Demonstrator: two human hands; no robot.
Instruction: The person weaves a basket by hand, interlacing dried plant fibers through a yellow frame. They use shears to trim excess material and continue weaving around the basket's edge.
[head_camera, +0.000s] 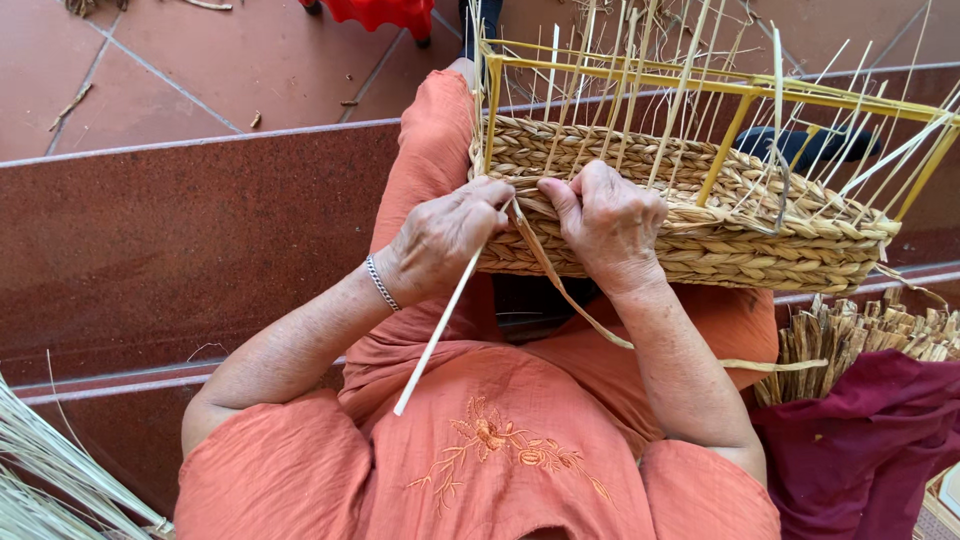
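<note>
Basket: half-woven straw basket on a yellow metal frame (700, 215), resting on the person's lap.
Left hand (440, 240): fingers pinching a pale stiff reed (435, 335) against the weave.
Right hand (605, 225): fingers curled, pressing the flat straw strand (580, 310) at the basket wall.
Beside: dried straw bundle (860, 335), maroon cloth (870, 440).

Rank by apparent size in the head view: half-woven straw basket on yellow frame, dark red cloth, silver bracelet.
1. Half-woven straw basket.
2. Dark red cloth, partly cut off by the frame edge, so unsure.
3. Silver bracelet.

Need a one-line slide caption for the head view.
Both hands, left hand and right hand, press on a half-woven basket on the lap.
</note>
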